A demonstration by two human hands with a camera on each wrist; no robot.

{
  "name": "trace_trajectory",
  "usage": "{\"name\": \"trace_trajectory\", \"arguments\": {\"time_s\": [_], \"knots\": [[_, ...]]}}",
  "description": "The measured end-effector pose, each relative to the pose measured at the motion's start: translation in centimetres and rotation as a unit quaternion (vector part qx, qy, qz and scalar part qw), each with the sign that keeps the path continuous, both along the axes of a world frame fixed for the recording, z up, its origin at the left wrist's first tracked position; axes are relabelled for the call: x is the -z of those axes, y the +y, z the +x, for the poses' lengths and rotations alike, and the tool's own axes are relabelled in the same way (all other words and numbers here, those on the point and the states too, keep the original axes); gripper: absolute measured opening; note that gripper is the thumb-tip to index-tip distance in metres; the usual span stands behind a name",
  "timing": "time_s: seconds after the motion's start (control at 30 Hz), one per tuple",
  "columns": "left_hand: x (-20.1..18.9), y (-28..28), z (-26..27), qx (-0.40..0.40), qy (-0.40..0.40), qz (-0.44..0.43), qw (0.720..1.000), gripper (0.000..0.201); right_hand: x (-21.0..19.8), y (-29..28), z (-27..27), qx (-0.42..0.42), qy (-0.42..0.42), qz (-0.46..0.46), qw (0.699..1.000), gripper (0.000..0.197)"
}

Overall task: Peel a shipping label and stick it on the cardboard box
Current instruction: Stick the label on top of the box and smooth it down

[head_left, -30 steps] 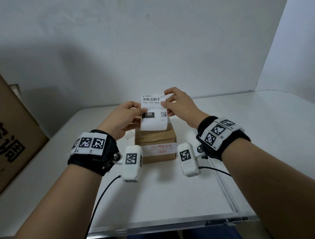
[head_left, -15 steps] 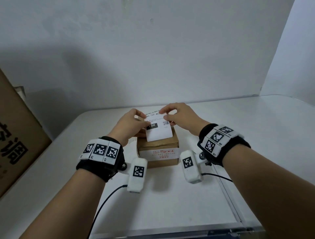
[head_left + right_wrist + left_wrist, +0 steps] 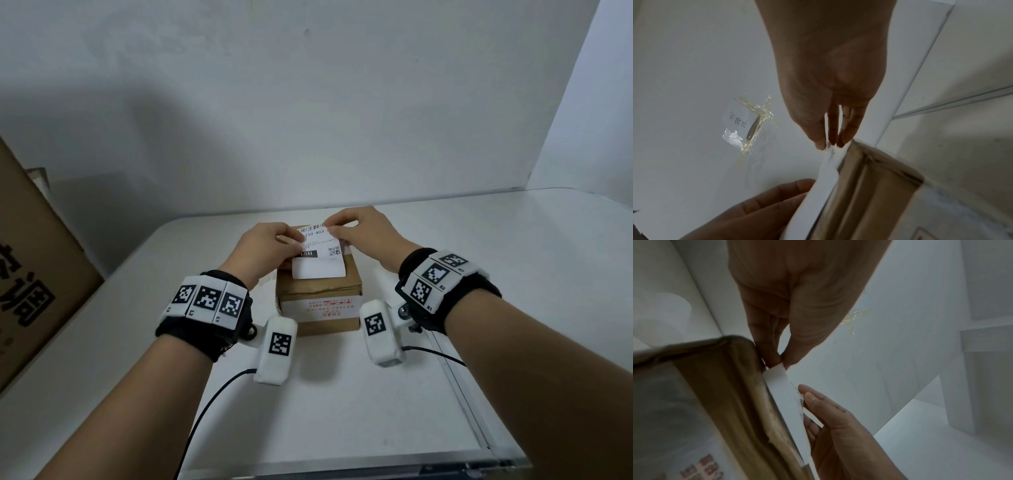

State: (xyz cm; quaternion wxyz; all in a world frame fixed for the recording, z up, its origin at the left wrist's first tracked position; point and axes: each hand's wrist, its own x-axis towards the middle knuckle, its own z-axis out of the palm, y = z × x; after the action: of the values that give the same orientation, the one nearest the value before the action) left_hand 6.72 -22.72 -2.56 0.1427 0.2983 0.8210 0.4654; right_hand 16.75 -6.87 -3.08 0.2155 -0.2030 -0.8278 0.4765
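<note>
- Shipping label [image 3: 319,263]: white rectangle with rounded corners. Printed with a barcode along the far edge, a line of characters reading "159-A03", a black block reading "15H" at the left, a small QR code at the right; near half blank. It lies over the top of the cardboard box, near edge down on the box, far edge raised between the two hands. In the wrist views it shows edge-on as a thin white strip [image 3: 786,404] [image 3: 818,191] standing a little off the box top.
- Cardboard box [image 3: 318,308]: small, brown, sealed, creased on top. A white strip with red printing runs across its front face. It stands on the table, between the two wrists.
- Left hand [image 3: 265,245]: thumb and fingers pinch the label's far-left corner [image 3: 781,331].
- Right hand [image 3: 363,229]: thumb and fingertips pinch the label's far-right corner [image 3: 830,100].
- Table [image 3: 513,274]: white, flat, set against a white wall.
- Large carton [image 3: 37,267]: brown, black characters on its side, at the table's left edge.
- Taped note [image 3: 744,121]: small white slip with handwriting, held by yellowed clear tape; seen in the right wrist view.
</note>
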Motion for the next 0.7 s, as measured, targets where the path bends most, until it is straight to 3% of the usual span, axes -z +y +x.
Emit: {"name": "trace_trajectory", "arguments": {"time_s": [0.27,0.7], "knots": [[0.02,0.32,-0.25,0.005,-0.005,-0.026,1.0,0.02,-0.19,-0.27,-0.6,0.0,-0.049,0.014,0.999,0.033],[-0.4,0.68,-0.23,0.003,0.007,-0.067,0.998,0.02,-0.27,-0.37,-0.81,0.01,-0.087,0.081,0.993,0.029]]}}
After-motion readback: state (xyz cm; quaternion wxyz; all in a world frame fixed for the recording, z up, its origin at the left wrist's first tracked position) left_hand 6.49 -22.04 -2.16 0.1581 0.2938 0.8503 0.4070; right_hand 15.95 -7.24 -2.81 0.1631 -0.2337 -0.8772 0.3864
